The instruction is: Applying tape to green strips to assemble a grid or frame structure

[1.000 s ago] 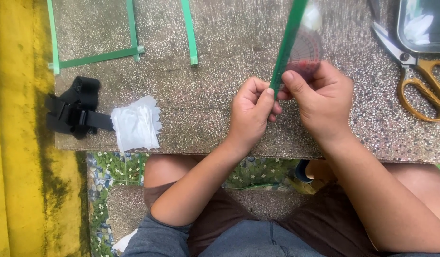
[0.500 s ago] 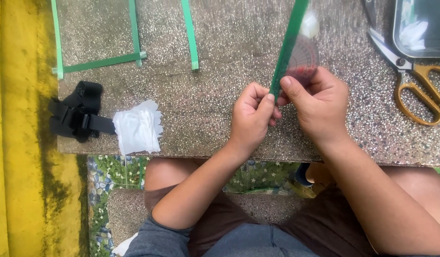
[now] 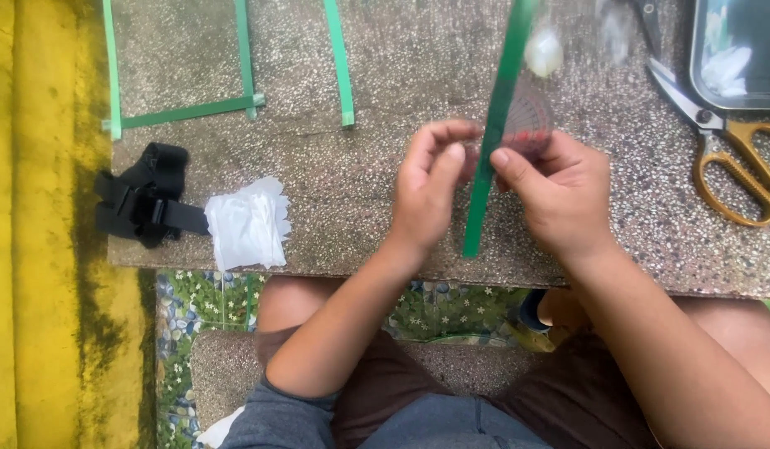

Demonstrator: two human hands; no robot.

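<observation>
Head view: right hand pinches green strip upright near table front edge; left hand half-open beside it, fingers w/o grip. Risk: one-hand pinch, strip could slip/twist.

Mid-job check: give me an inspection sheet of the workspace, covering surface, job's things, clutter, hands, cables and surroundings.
Surface: speckled stone slab, dry, with a yellow painted band along its left side.
Job's things: long green strip held upright; a small reddish clear piece sits behind it, blurred.
Clutter: loose green strips and a green strip frame at top left; white tissue wad; black strap bundle; gold-handled scissors; dark tray at top right.
Hands: left hand with fingertips beside the strip; right hand pinches the strip.
Cables: nothing seen.
Surroundings: flower-patterned floor tiles below the slab edge.
</observation>
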